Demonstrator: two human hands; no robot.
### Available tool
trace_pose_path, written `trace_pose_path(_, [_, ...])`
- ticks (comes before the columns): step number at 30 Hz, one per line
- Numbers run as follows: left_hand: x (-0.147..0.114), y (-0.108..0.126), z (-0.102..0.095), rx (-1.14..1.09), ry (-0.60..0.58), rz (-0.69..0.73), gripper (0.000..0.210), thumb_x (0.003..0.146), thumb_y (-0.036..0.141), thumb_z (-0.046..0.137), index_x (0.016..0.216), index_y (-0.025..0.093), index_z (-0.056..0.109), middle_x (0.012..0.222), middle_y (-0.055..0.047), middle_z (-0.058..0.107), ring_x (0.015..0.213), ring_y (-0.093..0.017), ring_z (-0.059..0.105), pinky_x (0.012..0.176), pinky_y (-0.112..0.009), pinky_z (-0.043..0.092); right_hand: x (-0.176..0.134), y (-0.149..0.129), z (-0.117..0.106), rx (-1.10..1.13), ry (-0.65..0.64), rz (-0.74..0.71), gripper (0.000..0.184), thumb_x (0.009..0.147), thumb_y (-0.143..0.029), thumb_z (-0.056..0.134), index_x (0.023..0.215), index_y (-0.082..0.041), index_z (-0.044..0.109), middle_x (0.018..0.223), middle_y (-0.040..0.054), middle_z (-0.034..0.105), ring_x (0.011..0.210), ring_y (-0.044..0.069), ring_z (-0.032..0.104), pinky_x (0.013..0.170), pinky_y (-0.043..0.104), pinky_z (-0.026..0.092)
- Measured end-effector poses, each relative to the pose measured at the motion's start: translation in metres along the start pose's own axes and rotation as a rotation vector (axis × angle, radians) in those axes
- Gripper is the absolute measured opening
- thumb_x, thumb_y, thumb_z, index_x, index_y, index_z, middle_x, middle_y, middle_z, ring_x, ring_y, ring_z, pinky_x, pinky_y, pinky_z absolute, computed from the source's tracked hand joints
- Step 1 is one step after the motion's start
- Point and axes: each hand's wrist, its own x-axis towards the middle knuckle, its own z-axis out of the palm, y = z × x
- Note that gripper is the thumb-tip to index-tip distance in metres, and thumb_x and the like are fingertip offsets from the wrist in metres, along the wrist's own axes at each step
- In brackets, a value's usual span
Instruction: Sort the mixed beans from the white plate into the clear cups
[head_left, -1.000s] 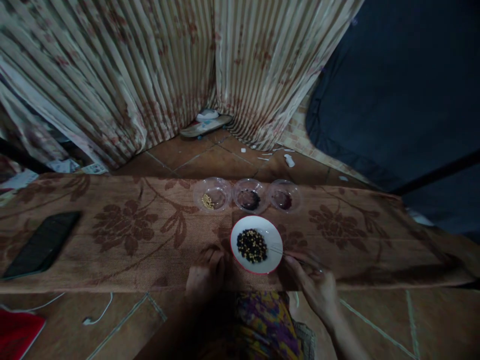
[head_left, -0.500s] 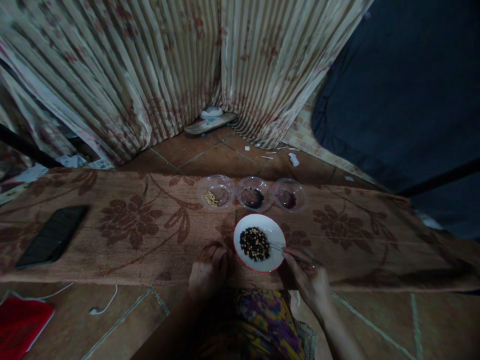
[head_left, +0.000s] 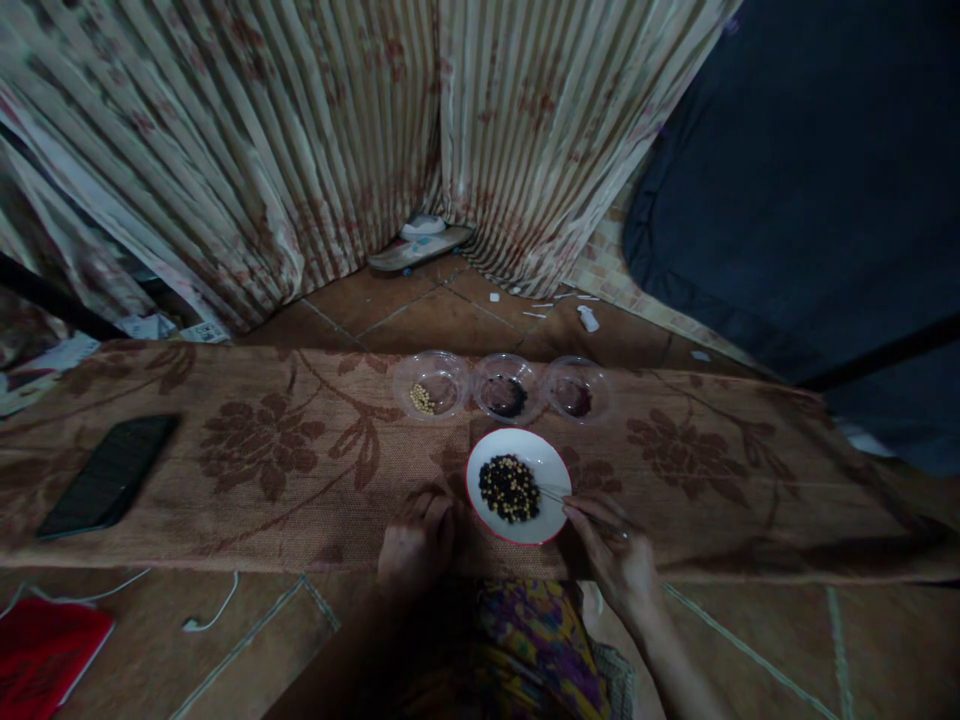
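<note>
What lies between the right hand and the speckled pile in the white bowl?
The head view shows a thin pronged tool, probably tweezers, extending from the right hand over the bare side of the white bowl toward the pile.

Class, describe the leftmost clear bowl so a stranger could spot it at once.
Find the long, brown flowered cloth. Near its far edge, beyond the white red-rimmed bowl, three clear bowls stand in a row. The leftmost bowl is the only one of them holding pale, bean-like pieces.
</note>
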Motion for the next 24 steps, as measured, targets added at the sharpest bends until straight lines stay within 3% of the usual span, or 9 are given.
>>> trace_pose_path(15, [-0.001, -0.001, 0.0, -0.01, -0.017, -0.01, 0.013, 0.093, 0.022, 0.045, 0.089, 0.022, 0.058, 0.082, -0.003, 0.063, 0.076, -0.015, 0.06, 0.068, -0.027, 0.048, 0.0, -0.005, -0.003, 0.017, 0.039, -0.008, 0.022, 0.088, -0.038, 0.059, 0.089, -0.022, 0.075, 0.095, 0.0082, 0.07, 0.088, 0.021, 0.067, 0.076, 0.034, 0.054])
trace_pose_path(20, [0.0, 0.001, -0.001, -0.019, 0.009, -0.013, 0.016, 0.094, 0.022, 0.042, 0.087, 0.022, 0.057, 0.08, -0.003, 0.062, 0.074, -0.016, 0.061, 0.066, -0.027, 0.049, 0.014, -0.013, -0.018, 0.043, 0.185, -0.04, 0.019, 0.085, -0.037, 0.064, 0.086, -0.022, 0.075, 0.091, 0.0083, 0.071, 0.085, 0.021, 0.067, 0.071, 0.032, 0.054])
trace_pose_path(24, [-0.001, 0.001, 0.0, -0.023, 0.046, -0.002, 0.016, 0.095, 0.02, 0.041, 0.093, 0.023, 0.057, 0.086, -0.003, 0.064, 0.078, -0.016, 0.062, 0.066, -0.026, 0.05, 0.055, -0.009, -0.033, -0.008, 0.361, -0.109, 0.02, 0.083, -0.039, 0.065, 0.082, -0.021, 0.074, 0.085, 0.0074, 0.072, 0.079, 0.02, 0.067, 0.07, 0.032, 0.053])
